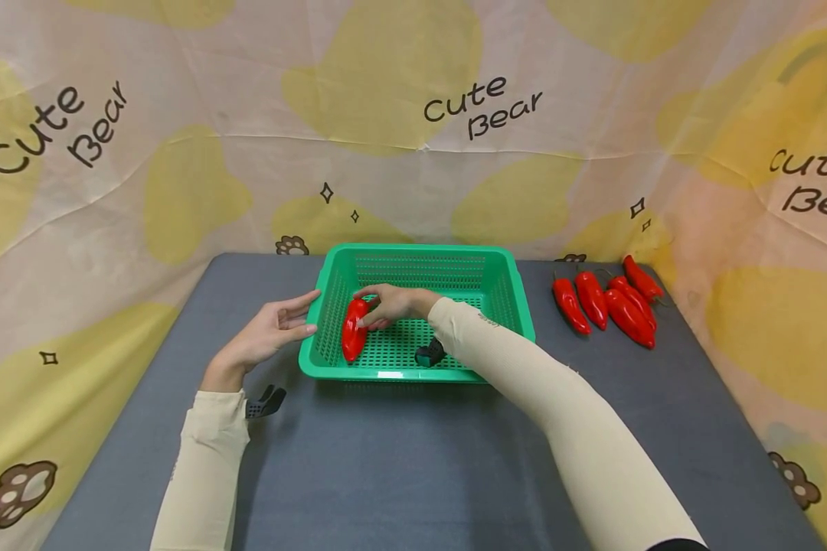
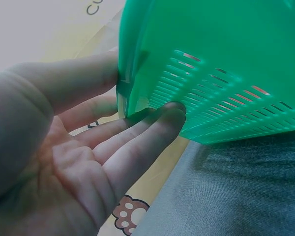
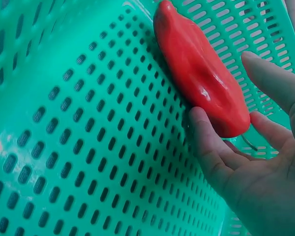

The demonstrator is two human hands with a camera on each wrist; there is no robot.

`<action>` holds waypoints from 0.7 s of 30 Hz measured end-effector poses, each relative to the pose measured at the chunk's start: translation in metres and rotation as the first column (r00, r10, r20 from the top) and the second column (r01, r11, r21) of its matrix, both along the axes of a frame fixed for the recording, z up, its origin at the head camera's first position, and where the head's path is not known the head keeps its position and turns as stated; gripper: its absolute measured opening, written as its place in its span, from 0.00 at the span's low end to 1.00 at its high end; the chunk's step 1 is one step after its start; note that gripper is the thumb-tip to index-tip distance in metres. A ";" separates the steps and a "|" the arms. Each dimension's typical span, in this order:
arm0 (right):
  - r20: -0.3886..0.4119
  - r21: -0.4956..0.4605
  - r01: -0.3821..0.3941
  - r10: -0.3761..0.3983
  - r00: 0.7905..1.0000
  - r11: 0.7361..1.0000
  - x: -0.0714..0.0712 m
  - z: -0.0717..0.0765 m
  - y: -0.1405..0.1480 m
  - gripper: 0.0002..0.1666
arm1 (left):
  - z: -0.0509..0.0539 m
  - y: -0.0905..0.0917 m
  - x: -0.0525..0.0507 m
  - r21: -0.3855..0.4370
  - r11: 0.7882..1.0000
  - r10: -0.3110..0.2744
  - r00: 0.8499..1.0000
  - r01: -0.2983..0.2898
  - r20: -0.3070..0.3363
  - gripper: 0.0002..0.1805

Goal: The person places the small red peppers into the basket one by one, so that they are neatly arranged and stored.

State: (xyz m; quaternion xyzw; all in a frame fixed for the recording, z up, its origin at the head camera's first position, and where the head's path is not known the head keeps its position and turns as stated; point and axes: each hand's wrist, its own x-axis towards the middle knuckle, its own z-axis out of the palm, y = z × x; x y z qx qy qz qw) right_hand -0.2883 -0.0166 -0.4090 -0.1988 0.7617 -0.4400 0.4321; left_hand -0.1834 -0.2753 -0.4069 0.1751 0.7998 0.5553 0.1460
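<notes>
Red pepper (image 1: 351, 337), in basket (image 1: 413, 375), touching right hand (image 1: 393, 302)

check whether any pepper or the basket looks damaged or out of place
Nothing stands out: the green basket sits flat on the table, one red pepper lies inside by the right hand, and five more peppers lie grouped right of it, with no visible damage.

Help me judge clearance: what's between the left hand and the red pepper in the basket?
The basket's side wall stands between the left hand and the red pepper, as the head view shows.
</notes>
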 end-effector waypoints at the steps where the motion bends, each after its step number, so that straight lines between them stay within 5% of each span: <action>1: 0.000 -0.002 -0.001 0.001 1.000 1.000 0.001 0.000 -0.001 0.44 | 0.000 0.000 0.000 0.004 1.000 -0.001 1.000 0.001 0.000 0.39; 16: -0.010 -0.020 0.017 -0.018 1.000 1.000 -0.005 0.004 0.009 0.44 | 0.001 0.001 0.000 0.004 1.000 -0.006 1.000 0.006 -0.012 0.39; 21: 0.018 -0.094 0.039 -0.037 0.999 0.995 -0.007 0.011 0.019 0.44 | 0.002 0.001 0.003 -0.003 1.000 0.001 1.000 -0.001 -0.015 0.39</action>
